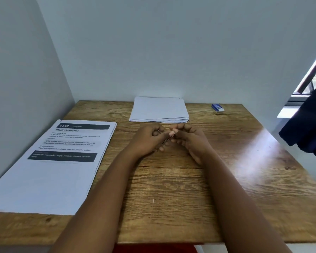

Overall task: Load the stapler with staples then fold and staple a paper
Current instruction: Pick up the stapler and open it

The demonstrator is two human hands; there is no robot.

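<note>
Mid-bench, left hand (pixel 150 141) & right hand (pixel 188 139) meet, fingers curled, both pinching a thin staple strip (pixel 168 139) between them. Folded paper stack (pixel 159 110) lies at far edge, just beyond the hands. Staple box (pixel 217 107) near far right corner. Printed sheets (pixel 49 167) along left edge. Stapler not seen.

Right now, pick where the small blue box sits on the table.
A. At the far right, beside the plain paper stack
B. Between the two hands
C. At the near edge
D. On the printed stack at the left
A: the blue box lies on the bare table near the wall, to the right of the plain paper stack and apart from it.
</note>
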